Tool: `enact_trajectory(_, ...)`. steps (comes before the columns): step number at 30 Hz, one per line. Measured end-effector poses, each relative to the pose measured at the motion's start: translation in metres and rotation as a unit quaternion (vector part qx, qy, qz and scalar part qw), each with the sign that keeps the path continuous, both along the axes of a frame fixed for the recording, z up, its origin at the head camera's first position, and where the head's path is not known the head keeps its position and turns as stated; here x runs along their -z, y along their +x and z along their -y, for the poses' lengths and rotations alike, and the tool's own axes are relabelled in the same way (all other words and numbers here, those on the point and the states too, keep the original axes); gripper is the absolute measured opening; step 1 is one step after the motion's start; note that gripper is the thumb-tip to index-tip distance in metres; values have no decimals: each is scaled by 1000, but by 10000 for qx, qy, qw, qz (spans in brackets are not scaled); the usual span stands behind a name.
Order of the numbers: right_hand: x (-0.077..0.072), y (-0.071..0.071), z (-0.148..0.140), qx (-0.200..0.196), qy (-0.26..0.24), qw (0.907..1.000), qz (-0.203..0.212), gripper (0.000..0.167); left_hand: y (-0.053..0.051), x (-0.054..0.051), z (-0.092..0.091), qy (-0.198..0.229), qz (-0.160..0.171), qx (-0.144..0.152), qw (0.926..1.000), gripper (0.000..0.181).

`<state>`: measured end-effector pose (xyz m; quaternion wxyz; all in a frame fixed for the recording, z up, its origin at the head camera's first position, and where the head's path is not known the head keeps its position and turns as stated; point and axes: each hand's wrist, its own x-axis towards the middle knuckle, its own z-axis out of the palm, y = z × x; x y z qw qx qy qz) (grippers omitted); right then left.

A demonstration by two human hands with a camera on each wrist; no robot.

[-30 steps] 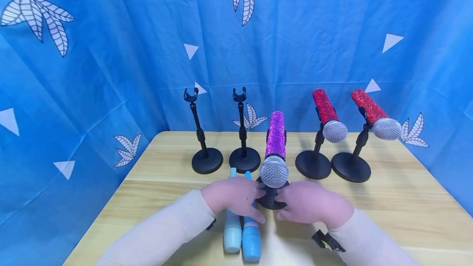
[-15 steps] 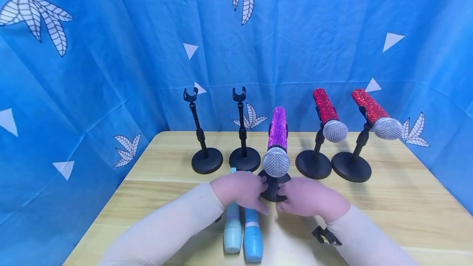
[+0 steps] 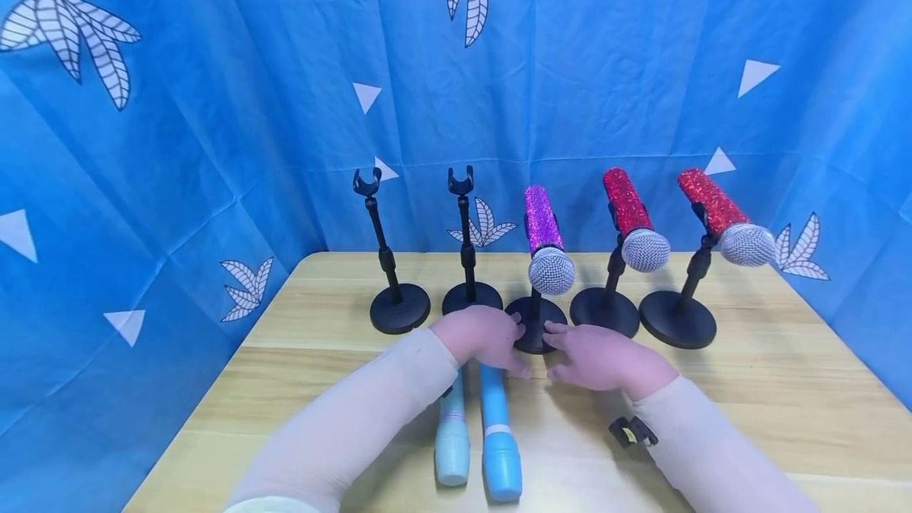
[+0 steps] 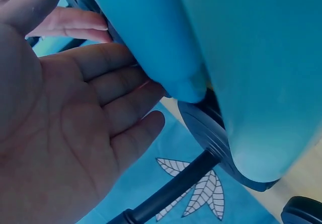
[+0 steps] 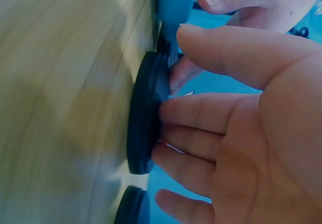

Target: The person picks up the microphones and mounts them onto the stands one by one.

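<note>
A purple glittery microphone [image 3: 543, 220] with a silver mesh head rests in the clip of a black stand, tilted toward me. My left hand [image 3: 484, 336] has its fingers at the left edge of that stand's round base [image 3: 536, 339]. On the other side, my right hand [image 3: 606, 356] touches the base with its fingertips. In the right wrist view the fingers [image 5: 193, 110] lie nearly straight against the black base [image 5: 142, 118]. A pale blue microphone [image 3: 453, 442] and a brighter blue microphone [image 3: 502, 450] lie on the table, partly hidden under my left hand and sleeve.
Two stands with bare clips, the far-left stand [image 3: 388, 260] and its neighbour [image 3: 467, 252], stand left of the purple microphone. To the right, a red microphone [image 3: 630, 204] and another red microphone [image 3: 723, 212] sit on stands. A blue curtain [image 3: 606, 62] surrounds the table [image 3: 285, 394].
Both hands have moved away from me with the purple microphone's stand, which now stands about in line with the other stands. The two blue microphones' near ends have shifted slightly, the brighter one rightward.
</note>
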<state>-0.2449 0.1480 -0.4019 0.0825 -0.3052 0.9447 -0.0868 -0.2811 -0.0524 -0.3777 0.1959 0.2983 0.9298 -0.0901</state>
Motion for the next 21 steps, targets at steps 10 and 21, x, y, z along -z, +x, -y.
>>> enact_trajectory(10,9,-12,-10,197,-285,9994,-11,62,-24,-2,-6,143,210,-202,9995,78)
enact_trajectory(21,7,-14,-13,141,-447,9988,129,63,-32,1,-7,221,209,-76,9995,76)
